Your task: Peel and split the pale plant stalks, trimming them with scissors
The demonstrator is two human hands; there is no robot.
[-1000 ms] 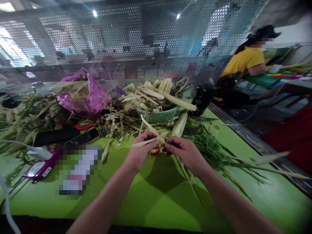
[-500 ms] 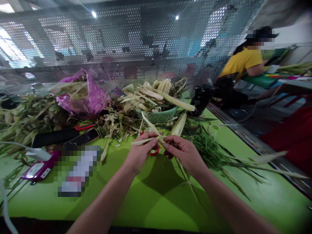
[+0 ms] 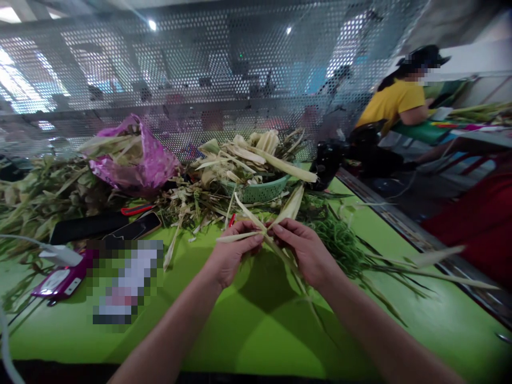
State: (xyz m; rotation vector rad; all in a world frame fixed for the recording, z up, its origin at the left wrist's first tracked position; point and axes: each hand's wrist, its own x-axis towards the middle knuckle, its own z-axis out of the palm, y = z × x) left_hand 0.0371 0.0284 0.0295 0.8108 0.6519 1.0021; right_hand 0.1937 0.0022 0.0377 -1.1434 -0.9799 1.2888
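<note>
Pale corn husk strips (image 3: 250, 213) cross one another between my two hands, above the green tabletop. My left hand (image 3: 236, 250) pinches them near the crossing, and one strip sticks out to the left over its fingers. My right hand (image 3: 302, 248) is closed on the strips from the other side, thumb and forefinger close to the crossing. A broad husk leaf (image 3: 292, 205) rises behind the right fingers, and long strips trail down beneath that hand. Behind the left fingers a bit of a red object (image 3: 232, 220) shows, mostly hidden.
A green basket (image 3: 260, 192) heaped with dried husks stands behind my hands. Green plant strands (image 3: 340, 245) lie to the right. At left are a pink plastic bag (image 3: 152, 160), a red utility knife (image 3: 136, 210), a phone (image 3: 134, 230) and a purple device (image 3: 62, 277). A person in yellow (image 3: 394, 104) sits beyond.
My right hand's fingers have shifted at the crossing. A strip that stood toward the left now slants down to the right under that hand. The red loop below the fingers is no longer visible.
</note>
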